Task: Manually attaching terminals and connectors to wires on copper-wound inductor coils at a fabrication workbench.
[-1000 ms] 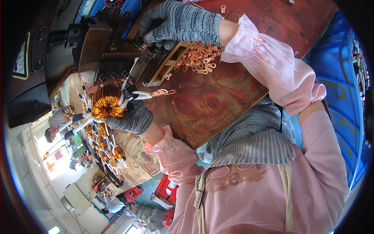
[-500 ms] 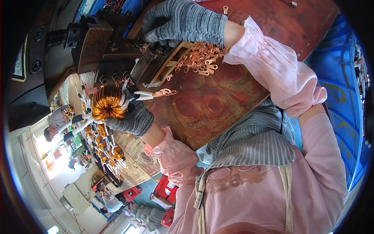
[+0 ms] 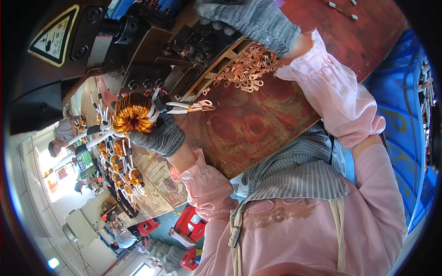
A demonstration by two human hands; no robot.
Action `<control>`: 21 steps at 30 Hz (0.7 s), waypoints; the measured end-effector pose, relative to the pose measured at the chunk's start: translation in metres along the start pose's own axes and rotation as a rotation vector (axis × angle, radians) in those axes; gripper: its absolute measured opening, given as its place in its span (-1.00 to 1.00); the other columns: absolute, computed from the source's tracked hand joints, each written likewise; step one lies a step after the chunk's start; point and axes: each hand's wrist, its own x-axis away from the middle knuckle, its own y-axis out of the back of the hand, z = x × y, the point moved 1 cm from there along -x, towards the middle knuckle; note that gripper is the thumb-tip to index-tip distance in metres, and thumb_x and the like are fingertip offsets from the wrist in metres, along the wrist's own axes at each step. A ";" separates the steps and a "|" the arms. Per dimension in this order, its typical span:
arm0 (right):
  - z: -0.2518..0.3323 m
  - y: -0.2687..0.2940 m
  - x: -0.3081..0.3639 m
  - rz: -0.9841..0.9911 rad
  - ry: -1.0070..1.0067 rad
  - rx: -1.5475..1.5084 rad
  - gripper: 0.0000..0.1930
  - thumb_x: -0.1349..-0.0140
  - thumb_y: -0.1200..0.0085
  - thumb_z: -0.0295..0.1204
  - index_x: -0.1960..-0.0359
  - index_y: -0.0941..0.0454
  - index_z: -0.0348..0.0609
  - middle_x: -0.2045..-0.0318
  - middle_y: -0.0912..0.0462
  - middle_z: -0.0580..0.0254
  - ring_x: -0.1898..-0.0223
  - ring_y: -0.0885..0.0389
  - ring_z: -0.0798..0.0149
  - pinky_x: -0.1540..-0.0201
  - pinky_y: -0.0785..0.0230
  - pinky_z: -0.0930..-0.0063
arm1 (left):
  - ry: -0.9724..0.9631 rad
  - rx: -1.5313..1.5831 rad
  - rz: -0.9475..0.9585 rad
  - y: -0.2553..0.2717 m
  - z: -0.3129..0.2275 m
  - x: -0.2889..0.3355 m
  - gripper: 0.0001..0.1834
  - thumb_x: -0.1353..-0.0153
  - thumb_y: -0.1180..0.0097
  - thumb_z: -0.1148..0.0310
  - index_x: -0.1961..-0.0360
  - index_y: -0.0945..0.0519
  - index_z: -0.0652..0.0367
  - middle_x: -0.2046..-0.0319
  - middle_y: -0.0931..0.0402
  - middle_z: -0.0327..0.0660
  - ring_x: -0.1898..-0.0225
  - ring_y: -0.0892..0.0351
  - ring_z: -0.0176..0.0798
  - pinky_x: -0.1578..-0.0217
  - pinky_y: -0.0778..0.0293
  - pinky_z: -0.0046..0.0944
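Note:
My left hand (image 3: 162, 135), in a grey knitted glove, is closed around a ring-shaped copper-wire coil (image 3: 133, 114). White-sleeved leads stick out from both sides of the coil. Those on the right end in copper cable lugs (image 3: 201, 106), held over the red-brown tabletop. My right hand (image 3: 251, 20), also gloved, is at the upper edge, above the dark machine bed (image 3: 198, 46). Its fingertips are apart and nothing shows in them; part of the hand is cut off. Below it lies a pile of loose copper lugs (image 3: 248, 66), beside a wooden strip.
A heavy dark machine with a yellow warning sign (image 3: 54, 36) stands at the left. More wound coils (image 3: 120, 165) lie on the worn bench (image 3: 161, 179) beyond my left hand. At the right is a blue crate (image 3: 396, 106). People work in the background at left.
My right hand has moved up and right, away from the machine bed, which shows more now. My left hand keeps hold of the coil, nearly in place. The view has shifted slightly.

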 end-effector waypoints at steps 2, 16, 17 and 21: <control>0.005 0.007 0.003 -0.083 0.100 0.064 -0.88 -0.09 0.04 -0.48 0.38 -0.43 -0.27 0.56 -0.46 0.40 0.52 -0.38 0.55 0.46 -0.27 0.70 | 0.086 0.168 0.101 -0.005 0.003 0.000 -0.26 0.21 -0.17 -0.04 -0.03 -0.25 0.01 0.07 -0.33 -0.15 0.09 -0.36 -0.04 0.07 -0.26 0.11; 0.027 -0.056 0.101 0.521 0.038 0.491 -0.82 -0.11 0.07 -0.37 0.53 -0.39 -0.22 0.71 -0.28 0.24 0.64 -0.25 0.38 0.56 -0.14 0.52 | 0.174 0.555 -0.109 -0.006 -0.040 0.066 -0.30 0.12 0.01 -0.13 -0.01 -0.24 0.03 0.25 -0.40 -0.16 0.41 -0.46 -0.10 0.50 -0.45 -0.14; 0.030 -0.060 0.108 0.563 0.062 0.491 -0.82 -0.11 0.07 -0.37 0.53 -0.39 -0.22 0.71 -0.28 0.24 0.64 -0.25 0.38 0.56 -0.14 0.52 | 0.142 0.349 -0.099 -0.002 -0.042 0.073 -0.29 0.11 -0.01 -0.11 -0.02 -0.21 0.06 0.28 -0.40 -0.14 0.47 -0.45 -0.11 0.56 -0.44 -0.17; 0.020 -0.050 0.108 0.578 -0.240 0.213 -0.83 -0.12 0.07 -0.37 0.45 -0.44 -0.24 0.62 -0.39 0.38 0.54 -0.31 0.49 0.45 -0.21 0.61 | 0.044 0.341 -0.012 0.001 -0.054 0.091 -0.20 0.13 -0.11 -0.01 -0.09 -0.08 0.11 0.25 -0.37 -0.06 0.36 -0.45 -0.11 0.44 -0.47 -0.10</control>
